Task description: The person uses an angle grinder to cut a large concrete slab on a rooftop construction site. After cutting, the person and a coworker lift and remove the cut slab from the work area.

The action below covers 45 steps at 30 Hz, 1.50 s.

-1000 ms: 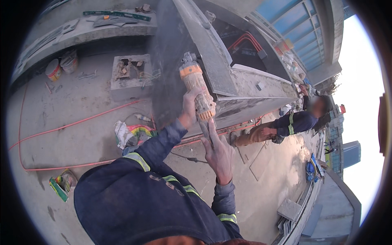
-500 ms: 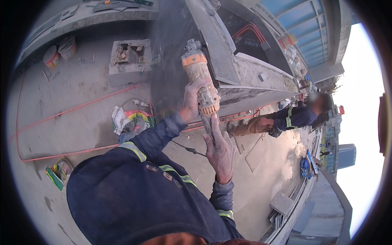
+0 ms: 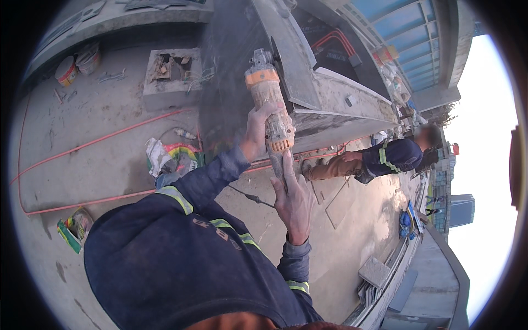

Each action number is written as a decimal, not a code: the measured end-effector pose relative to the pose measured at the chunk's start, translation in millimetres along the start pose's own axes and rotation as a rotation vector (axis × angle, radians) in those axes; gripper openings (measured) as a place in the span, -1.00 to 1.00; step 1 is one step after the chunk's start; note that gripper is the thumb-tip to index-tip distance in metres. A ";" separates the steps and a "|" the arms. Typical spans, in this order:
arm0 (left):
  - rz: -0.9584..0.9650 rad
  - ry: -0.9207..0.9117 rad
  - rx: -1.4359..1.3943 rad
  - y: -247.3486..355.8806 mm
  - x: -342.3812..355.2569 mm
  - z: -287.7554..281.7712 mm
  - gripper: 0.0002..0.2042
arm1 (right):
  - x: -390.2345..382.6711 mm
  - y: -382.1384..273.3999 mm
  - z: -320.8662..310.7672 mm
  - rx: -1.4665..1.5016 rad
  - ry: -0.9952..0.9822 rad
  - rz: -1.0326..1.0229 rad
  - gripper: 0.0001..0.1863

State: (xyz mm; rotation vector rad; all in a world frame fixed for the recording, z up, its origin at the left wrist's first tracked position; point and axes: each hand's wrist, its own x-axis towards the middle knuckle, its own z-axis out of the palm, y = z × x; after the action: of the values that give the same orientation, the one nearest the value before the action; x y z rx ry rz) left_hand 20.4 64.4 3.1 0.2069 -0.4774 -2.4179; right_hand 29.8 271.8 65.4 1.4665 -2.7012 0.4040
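Note:
A dust-covered angle grinder (image 3: 272, 113) with an orange band behind its metal head is in both my hands. My left hand (image 3: 257, 129) is wrapped round the middle of its body. My right hand (image 3: 295, 206) grips the narrow rear handle, one finger stretched along it toward the vents. The grinder's dark disc stands edge-on beside the end of a grey stone slab (image 3: 294, 71); whether it touches the slab I cannot tell. Grey dust hangs to the left of the grinder head. A black cable with an inline connector (image 3: 253, 198) runs beside my right hand.
A co-worker (image 3: 379, 159) in a dark jacket with reflective bands stands on the right. Red cable (image 3: 99, 144) loops over the floor at left. Nearby are a concrete block with an opening (image 3: 170, 99), buckets (image 3: 66, 71), sacks (image 3: 181, 159) and stacked slabs (image 3: 375, 272).
The view has shifted slightly. My hands keep their hold on the grinder, its head still at the slab. The co-worker's lowered head has turned a little, and an arm has moved.

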 end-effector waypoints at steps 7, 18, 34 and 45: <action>-0.008 -0.010 -0.023 -1.8 18.8 -11.0 -0.63 | 13.6 5.7 9.5 0.007 0.056 -0.050 -0.24; 0.016 0.002 0.018 -2.9 -1.1 -2.5 -0.64 | 0.3 4.3 2.9 0.003 -0.014 0.002 -0.25; -0.007 -0.015 -0.003 -4.1 -2.9 -2.5 -0.65 | -2.4 6.2 4.4 0.019 0.044 -0.024 -0.21; -0.003 0.009 -0.013 -6.2 24.5 -16.3 -0.63 | 18.4 17.3 23.3 -0.009 0.170 -0.154 -0.17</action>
State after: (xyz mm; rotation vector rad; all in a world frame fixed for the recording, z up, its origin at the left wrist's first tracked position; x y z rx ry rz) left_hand 2.2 48.6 -15.0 0.2129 -0.4573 -2.4214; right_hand 7.4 260.0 42.3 1.5474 -2.4380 0.4832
